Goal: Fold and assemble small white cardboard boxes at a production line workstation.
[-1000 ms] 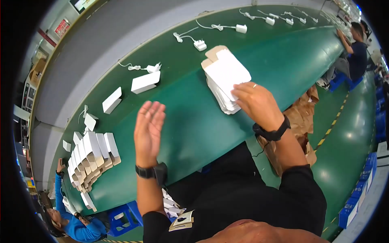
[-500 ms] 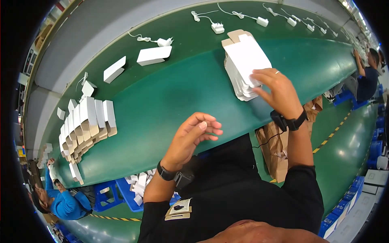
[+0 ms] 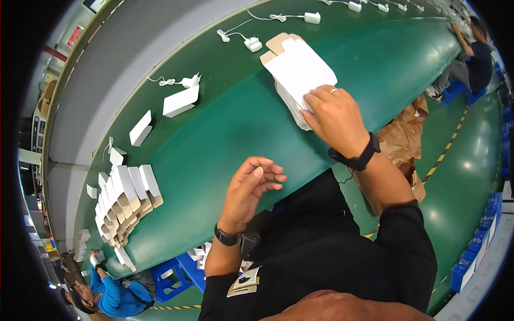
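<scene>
A white carton stack (image 3: pixel 301 70), upper centre, is touched by the right hand (image 3: pixel 337 119), grip unclear; lower centre, the left hand (image 3: pixel 247 192) is held loosely apart.

White cartons (image 3: pixel 300 69) under the right hand (image 3: pixel 336 117) are showing tan flaps (image 3: pixel 281 40); leftward, the table (image 3: pixel 209 139) is gleaming green; rightward, tape (image 3: pixel 452 140) is showing yellow-black stripes.

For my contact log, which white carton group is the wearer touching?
The flattened carton stack, with the right hand on its edge; the erected cartons at left lie clear of the left hand.
</scene>
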### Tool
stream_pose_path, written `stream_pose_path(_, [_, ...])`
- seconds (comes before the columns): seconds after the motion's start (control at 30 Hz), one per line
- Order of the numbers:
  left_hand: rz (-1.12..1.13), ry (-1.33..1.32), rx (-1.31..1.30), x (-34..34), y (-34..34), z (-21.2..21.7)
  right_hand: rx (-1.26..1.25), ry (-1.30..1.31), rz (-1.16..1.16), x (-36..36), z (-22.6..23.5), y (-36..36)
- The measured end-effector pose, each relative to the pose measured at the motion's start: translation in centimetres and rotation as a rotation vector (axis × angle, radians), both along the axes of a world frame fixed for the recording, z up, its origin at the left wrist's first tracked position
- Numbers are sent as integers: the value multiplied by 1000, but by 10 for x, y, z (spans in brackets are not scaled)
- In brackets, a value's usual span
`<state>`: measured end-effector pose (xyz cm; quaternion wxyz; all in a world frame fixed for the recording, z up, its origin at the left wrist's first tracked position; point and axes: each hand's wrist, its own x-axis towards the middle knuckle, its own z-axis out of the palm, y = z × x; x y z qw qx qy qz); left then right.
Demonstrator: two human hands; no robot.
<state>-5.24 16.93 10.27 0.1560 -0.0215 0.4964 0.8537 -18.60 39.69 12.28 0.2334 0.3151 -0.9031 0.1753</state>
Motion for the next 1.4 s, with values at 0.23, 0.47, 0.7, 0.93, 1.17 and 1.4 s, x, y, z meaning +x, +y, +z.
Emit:
stream_pose_path(0.23, [16,30,0,-10,12,10,-124,-7,-25,-5,-6,0])
stream_pose_path(0.47, [-93,58,26,-28,24,11,16,-72,-67,-16,-2,29])
stream_pose_path(0.7, [187,197,342,-57,55,32,-308,541,117,40,48,22])
stream_pose_path(0.93, [277,281,239,-59,42,33,-557,284,481,81,-2,-22])
stream_pose_path(1.17, [240,201,100,-40,36,30,-515,-135,661,75,3,-7])
stream_pose_path(1.4, [-234,189,-124,-2,10,6,-450,-877,505,15,50,1])
